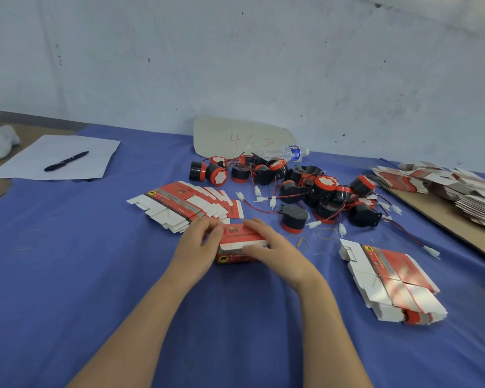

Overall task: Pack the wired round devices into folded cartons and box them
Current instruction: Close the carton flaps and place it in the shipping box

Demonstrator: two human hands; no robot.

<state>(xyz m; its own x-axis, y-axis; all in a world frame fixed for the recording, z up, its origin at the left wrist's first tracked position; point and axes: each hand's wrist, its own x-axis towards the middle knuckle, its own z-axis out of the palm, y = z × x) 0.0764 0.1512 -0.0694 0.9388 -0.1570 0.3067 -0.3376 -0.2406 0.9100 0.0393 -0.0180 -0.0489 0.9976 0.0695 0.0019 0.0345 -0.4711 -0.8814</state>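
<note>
A red and white folded carton (240,243) stands on the blue cloth in front of me. My left hand (200,246) grips its left end with curled fingers. My right hand (275,247) lies over its right side, thumb pressing the white flap at the front. Behind it lies a heap of black and red round devices (314,191) with red and black wires and white plugs. One device (293,218) sits apart, closest to my right hand. Flat cartons are fanned out at the left (185,205) and stacked at the right (392,284).
A water bottle (284,153) and a card marked with red numbers (235,138) lie by the wall. A pen (66,161) rests on white paper (53,158) at far left. More flat cartons (454,189) pile on a brown board at right. Rubber bands (300,242) lie near my right hand.
</note>
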